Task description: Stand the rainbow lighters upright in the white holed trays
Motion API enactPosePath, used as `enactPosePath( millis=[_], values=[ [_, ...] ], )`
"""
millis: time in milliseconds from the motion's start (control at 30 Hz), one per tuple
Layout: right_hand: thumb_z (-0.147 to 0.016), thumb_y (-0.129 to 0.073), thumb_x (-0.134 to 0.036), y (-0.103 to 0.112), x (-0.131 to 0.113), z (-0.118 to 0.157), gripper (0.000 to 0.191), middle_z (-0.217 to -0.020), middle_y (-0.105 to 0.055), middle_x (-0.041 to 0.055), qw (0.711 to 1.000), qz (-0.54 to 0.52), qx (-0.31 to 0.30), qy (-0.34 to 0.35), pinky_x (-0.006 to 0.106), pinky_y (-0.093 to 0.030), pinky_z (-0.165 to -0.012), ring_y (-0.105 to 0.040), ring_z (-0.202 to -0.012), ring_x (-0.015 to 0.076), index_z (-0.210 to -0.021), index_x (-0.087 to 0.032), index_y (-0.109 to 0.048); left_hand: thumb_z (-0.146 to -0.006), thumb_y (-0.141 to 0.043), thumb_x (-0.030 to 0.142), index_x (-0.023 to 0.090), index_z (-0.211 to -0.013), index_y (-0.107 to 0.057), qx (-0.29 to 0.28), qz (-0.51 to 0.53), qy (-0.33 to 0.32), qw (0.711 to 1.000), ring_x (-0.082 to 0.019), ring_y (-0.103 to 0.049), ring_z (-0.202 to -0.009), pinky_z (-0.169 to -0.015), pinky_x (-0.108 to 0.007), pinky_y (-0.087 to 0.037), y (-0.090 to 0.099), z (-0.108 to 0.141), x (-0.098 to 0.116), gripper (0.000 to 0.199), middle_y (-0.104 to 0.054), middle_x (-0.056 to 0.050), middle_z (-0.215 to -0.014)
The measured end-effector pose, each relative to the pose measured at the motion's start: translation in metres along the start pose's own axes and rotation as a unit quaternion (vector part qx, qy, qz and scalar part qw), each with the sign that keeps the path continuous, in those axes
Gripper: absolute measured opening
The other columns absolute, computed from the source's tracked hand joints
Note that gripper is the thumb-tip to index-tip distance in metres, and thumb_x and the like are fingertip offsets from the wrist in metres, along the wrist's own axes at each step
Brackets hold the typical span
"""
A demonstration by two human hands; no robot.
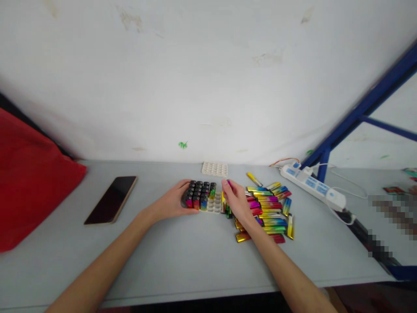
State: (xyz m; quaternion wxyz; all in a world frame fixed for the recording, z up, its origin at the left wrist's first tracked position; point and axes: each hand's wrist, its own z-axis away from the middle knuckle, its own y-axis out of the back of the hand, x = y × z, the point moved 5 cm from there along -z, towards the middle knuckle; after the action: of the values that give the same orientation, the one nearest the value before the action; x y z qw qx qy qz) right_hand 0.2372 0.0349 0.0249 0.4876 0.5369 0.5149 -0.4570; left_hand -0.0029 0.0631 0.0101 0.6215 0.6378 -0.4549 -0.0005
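Note:
A white tray with round-edged cells (214, 204) lies on the table, its left part filled with several upright lighters (197, 194) in black tops and bright metallic bodies. My left hand (174, 200) curls around the left end of the tray and the lighters there. Cells at the tray's right side show bare. Over that right edge, my right hand (235, 196) is closed in a pinch on a lighter (228, 183) with some purple showing; the fingers hide most of it. Under and beyond the right hand spreads a loose pile of lighters (269, 216) in yellow, pink, green and blue.
Against the wall lies a second white tray (215, 168). A phone (112, 200) rests at the left, near a red cloth (29, 182). To the right are a white power strip (312, 184) with cables and a blue metal frame (345, 124).

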Motion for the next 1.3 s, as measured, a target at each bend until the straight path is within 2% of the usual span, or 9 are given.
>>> enactPosePath(
  millis=[200,400,533,700,867,1033,1100,1200,1300],
  values=[
    [-0.098,-0.053,-0.064,-0.004,-0.009,0.008,0.053,-0.057,-0.041,-0.0055,0.978,0.192,0.032,0.077,0.029,-0.027,-0.06,-0.038,-0.06,0.0136,-0.064,-0.025,-0.041,-0.075,-0.094,0.055,0.019,-0.141,-0.064,-0.001,0.01,-0.005,1.0,-0.039,-0.063,-0.141,-0.127,-0.054,-0.049,0.0,0.0,0.0,0.082,-0.063,-0.019,-0.151],
    [-0.095,-0.051,-0.047,-0.004,-0.008,0.008,0.036,-0.057,-0.048,-0.0046,0.966,0.246,0.017,0.082,0.03,-0.026,-0.06,-0.043,-0.058,0.0145,-0.067,-0.025,-0.045,-0.077,-0.094,0.054,0.016,-0.142,-0.063,-0.009,0.003,0.001,1.0,-0.04,-0.062,-0.142,-0.128,-0.056,-0.048,0.0,-0.001,0.001,0.082,-0.063,-0.021,-0.152],
    [-0.103,-0.05,-0.051,-0.003,-0.011,0.01,0.038,-0.06,-0.053,-0.0041,0.964,0.25,0.002,0.094,0.029,-0.03,-0.061,-0.049,-0.06,0.0164,-0.074,-0.025,-0.049,-0.075,-0.095,0.052,0.017,-0.141,-0.064,-0.003,0.003,-0.001,1.0,-0.04,-0.063,-0.141,-0.125,-0.057,-0.05,0.0,-0.001,0.0,0.081,-0.063,-0.02,-0.151],
    [-0.113,-0.046,-0.051,0.002,-0.021,0.015,0.033,-0.079,-0.067,0.0003,0.954,0.26,-0.033,0.148,0.031,-0.046,-0.072,-0.064,-0.074,0.0209,-0.106,-0.023,-0.063,-0.076,-0.095,0.056,0.018,-0.142,-0.063,0.001,0.009,-0.004,1.0,-0.038,-0.063,-0.14,-0.127,-0.052,-0.049,0.0,0.0,0.0,0.083,-0.063,-0.018,-0.151],
    [-0.113,-0.051,-0.05,0.013,-0.034,0.02,0.035,-0.11,-0.071,0.0128,0.911,0.329,-0.02,0.249,0.042,-0.051,-0.099,-0.065,-0.109,0.0292,-0.106,-0.023,-0.071,-0.077,-0.095,0.052,0.015,-0.141,-0.064,-0.003,0.015,-0.004,1.0,-0.038,-0.063,-0.14,-0.128,-0.051,-0.048,0.001,0.001,0.003,0.08,-0.063,-0.019,-0.151],
    [-0.114,-0.053,-0.053,0.017,-0.029,0.019,0.038,-0.08,-0.069,0.0032,0.929,0.309,-0.069,0.19,0.034,-0.049,-0.077,-0.065,-0.076,0.0238,-0.092,-0.025,-0.069,-0.076,-0.095,0.052,0.018,-0.143,-0.063,0.004,0.021,-0.002,1.0,-0.039,-0.062,-0.142,-0.128,-0.052,-0.048,0.002,0.001,0.004,0.082,-0.063,-0.017,-0.152],
    [-0.114,-0.054,-0.052,0.015,-0.026,0.02,0.036,-0.08,-0.072,0.0022,0.93,0.304,-0.095,0.181,0.033,-0.048,-0.076,-0.068,-0.076,0.0233,-0.095,-0.026,-0.07,-0.077,-0.094,0.051,0.017,-0.144,-0.063,-0.001,0.022,-0.002,1.0,-0.038,-0.062,-0.142,-0.128,-0.053,-0.047,0.001,0.001,0.004,0.081,-0.063,-0.018,-0.152],
    [-0.116,-0.053,-0.046,0.009,-0.019,0.02,0.028,-0.094,-0.078,0.0053,0.901,0.365,-0.151,0.178,0.034,-0.05,-0.08,-0.072,-0.086,0.0248,-0.111,-0.025,-0.072,-0.077,-0.094,0.049,0.014,-0.145,-0.061,-0.007,0.019,0.004,1.0,-0.04,-0.06,-0.144,-0.129,-0.054,-0.046,0.001,0.001,0.004,0.083,-0.061,-0.021,-0.154],
    [-0.116,-0.053,-0.04,0.003,-0.017,0.019,0.027,-0.101,-0.078,0.0105,0.852,0.454,-0.165,0.204,0.037,-0.052,-0.085,-0.072,-0.095,0.028,-0.11,-0.022,-0.072,-0.076,-0.094,0.049,0.016,-0.144,-0.062,-0.001,0.016,0.005,1.0,-0.041,-0.06,-0.145,-0.129,-0.056,-0.046,0.001,0.001,0.003,0.082,-0.061,-0.02,-0.154]
  ],
)
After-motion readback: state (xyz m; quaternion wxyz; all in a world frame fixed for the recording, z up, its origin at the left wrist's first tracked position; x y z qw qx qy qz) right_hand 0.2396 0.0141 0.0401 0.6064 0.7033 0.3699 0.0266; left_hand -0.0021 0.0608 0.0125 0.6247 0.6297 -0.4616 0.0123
